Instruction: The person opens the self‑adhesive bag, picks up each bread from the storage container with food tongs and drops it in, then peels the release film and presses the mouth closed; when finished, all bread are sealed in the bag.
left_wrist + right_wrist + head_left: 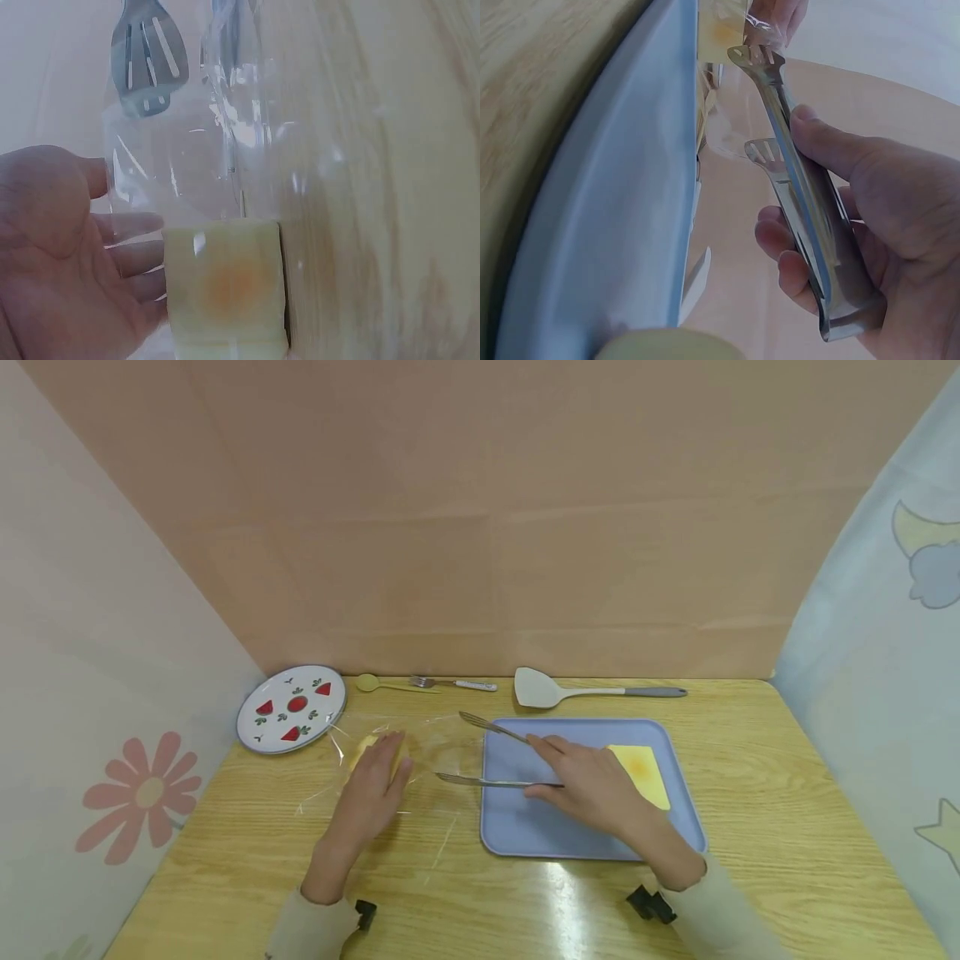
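Note:
My left hand (372,789) reaches to a yellow bread-like slice (225,289) with an orange-brown centre, which lies in a clear plastic bag (172,165). The fingers are extended along the slice's side; the left wrist view does not show clearly how firmly they touch it. In my right hand (592,781) I hold metal tongs (821,247), thumb on one arm and fingers on the other. Their slotted tips are spread apart and point left towards the bag, with nothing between them. Beneath the right hand lies a blue tray (517,835) with a similar yellow slice (641,774), partly hidden.
A white plate (279,718) with a red fruit pattern stands at the back left. Along the back lie a yellow spoon (368,682), a fork (476,686) and a white spatula (536,688) with a grey handle end. A wall rises behind the table.

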Action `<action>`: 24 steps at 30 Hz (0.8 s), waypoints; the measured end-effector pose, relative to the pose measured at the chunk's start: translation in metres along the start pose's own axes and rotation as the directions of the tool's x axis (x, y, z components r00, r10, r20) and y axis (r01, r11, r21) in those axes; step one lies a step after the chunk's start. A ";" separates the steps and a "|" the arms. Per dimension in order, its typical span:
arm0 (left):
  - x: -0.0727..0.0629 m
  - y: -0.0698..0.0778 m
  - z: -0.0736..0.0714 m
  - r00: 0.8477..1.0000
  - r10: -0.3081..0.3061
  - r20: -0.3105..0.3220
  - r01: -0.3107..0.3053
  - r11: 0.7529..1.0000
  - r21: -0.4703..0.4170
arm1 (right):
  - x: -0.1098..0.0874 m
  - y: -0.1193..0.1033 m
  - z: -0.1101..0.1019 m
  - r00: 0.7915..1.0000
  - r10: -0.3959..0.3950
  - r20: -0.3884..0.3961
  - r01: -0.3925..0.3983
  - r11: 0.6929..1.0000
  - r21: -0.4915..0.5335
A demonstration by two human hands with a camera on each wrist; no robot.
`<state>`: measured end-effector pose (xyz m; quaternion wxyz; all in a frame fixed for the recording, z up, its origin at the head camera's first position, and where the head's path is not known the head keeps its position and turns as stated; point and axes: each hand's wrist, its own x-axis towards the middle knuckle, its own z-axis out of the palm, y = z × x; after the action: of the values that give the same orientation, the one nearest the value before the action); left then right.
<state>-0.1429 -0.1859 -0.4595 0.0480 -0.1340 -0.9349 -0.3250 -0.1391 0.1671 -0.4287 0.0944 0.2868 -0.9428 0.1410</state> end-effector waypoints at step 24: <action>0.002 0.020 0.008 0.971 0.240 -0.014 -0.239 0.970 0.032 | -0.053 0.039 -0.050 1.000 0.011 -0.030 -0.010 1.000 0.029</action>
<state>-0.1388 -0.1655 -0.4532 0.0972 -0.2421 -0.9163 -0.3038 -0.1125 0.2414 -0.4037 0.1034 0.2810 -0.9407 0.1594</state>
